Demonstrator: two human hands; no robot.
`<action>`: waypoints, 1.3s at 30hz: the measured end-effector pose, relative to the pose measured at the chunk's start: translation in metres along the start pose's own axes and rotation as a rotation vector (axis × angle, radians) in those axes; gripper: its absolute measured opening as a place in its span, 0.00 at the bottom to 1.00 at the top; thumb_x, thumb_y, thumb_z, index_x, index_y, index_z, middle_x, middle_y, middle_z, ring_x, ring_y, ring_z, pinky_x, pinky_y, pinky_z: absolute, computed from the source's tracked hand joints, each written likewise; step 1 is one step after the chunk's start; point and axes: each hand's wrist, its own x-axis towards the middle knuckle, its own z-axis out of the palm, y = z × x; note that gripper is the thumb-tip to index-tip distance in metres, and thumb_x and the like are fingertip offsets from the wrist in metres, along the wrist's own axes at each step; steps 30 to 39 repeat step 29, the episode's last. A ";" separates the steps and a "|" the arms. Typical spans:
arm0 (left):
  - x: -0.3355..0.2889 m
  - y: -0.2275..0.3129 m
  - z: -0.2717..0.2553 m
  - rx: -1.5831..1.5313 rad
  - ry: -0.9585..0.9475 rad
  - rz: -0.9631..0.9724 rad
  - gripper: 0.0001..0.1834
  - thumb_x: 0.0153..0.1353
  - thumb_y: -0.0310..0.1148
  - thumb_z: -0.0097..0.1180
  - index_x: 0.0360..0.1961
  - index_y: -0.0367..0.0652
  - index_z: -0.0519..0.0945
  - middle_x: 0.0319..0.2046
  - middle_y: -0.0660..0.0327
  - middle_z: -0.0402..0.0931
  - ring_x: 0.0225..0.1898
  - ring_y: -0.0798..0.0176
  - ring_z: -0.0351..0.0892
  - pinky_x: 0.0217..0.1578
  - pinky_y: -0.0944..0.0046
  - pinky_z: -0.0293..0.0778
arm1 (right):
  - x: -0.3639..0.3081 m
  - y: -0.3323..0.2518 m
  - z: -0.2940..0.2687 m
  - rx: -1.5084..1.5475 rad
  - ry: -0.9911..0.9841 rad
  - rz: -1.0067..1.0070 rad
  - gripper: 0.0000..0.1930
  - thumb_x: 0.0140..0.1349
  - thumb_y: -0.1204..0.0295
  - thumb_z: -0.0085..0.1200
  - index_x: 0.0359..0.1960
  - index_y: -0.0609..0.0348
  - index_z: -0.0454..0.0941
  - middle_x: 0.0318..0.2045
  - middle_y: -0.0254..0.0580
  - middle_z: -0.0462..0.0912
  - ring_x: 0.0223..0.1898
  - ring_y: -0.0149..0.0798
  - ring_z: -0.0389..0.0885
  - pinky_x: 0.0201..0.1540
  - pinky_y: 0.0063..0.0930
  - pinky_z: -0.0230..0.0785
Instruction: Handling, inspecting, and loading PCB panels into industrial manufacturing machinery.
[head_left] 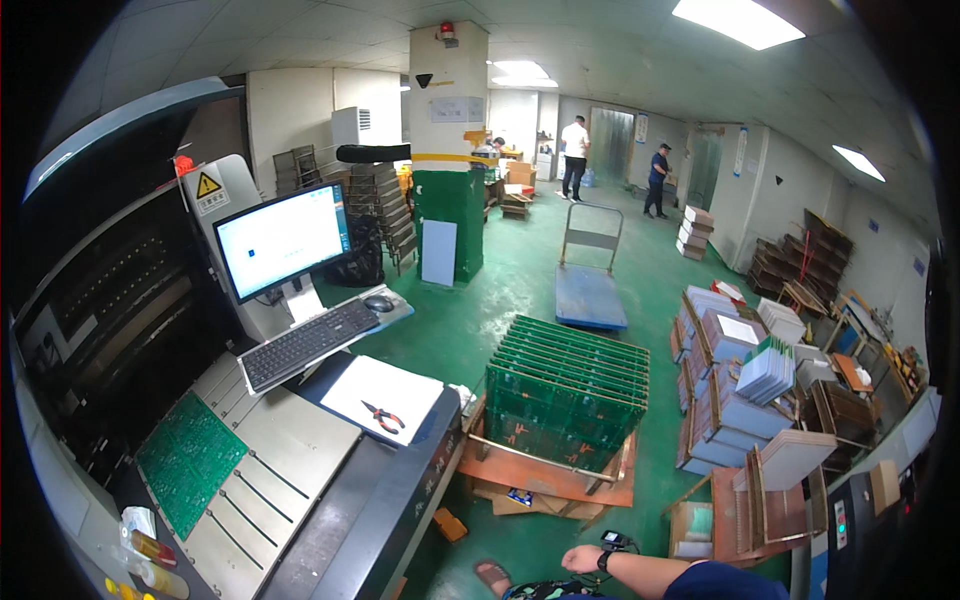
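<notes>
My right hand is low in the head view, loosely curled, with nothing showing in its fingers. A black band with a small device and a thin cable is at that wrist; the forearm comes from a dark blue sleeve. My left hand is out of view. Beyond the right hand stands a rack of several upright green circuit boards on a brown wooden base. To the left, another green circuit board lies flat on the slotted metal bed of a large machine. Orange-and-black pliers rest on white paper.
A monitor, keyboard and mouse stand by the machine. Farther off is a blue platform cart. Stacked boxes and a wooden rack line the right side. Two people stand at the back. Bottles sit lower left.
</notes>
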 end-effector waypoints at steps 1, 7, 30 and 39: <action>-0.007 -0.001 0.007 -0.116 0.005 -0.026 0.12 0.60 0.38 0.49 0.37 0.40 0.75 0.32 0.62 0.76 0.35 0.64 0.74 0.37 0.64 0.70 | 0.007 -0.011 -0.001 -0.074 0.035 -0.097 0.15 0.55 0.61 0.48 0.42 0.51 0.76 0.32 0.32 0.81 0.28 0.28 0.79 0.39 0.24 0.71; -0.098 0.079 0.053 -0.369 0.161 0.013 0.15 0.59 0.38 0.50 0.41 0.39 0.75 0.35 0.60 0.77 0.37 0.66 0.73 0.39 0.66 0.68 | 0.038 -0.162 -0.021 -0.116 0.018 -0.555 0.12 0.55 0.64 0.47 0.38 0.52 0.77 0.33 0.43 0.81 0.36 0.45 0.79 0.41 0.34 0.71; -0.086 0.251 0.059 0.445 0.786 0.350 0.14 0.55 0.37 0.56 0.40 0.42 0.76 0.40 0.58 0.77 0.41 0.61 0.76 0.41 0.67 0.72 | 0.156 -0.360 -0.052 0.394 -0.219 -0.626 0.06 0.56 0.82 0.43 0.34 0.65 0.72 0.19 0.35 0.74 0.14 0.23 0.70 0.15 0.18 0.67; -0.086 0.251 0.059 0.445 0.786 0.350 0.14 0.55 0.37 0.56 0.40 0.42 0.76 0.40 0.58 0.77 0.41 0.61 0.76 0.41 0.67 0.72 | 0.156 -0.360 -0.052 0.394 -0.219 -0.626 0.06 0.56 0.82 0.43 0.34 0.65 0.72 0.19 0.35 0.74 0.14 0.23 0.70 0.15 0.18 0.67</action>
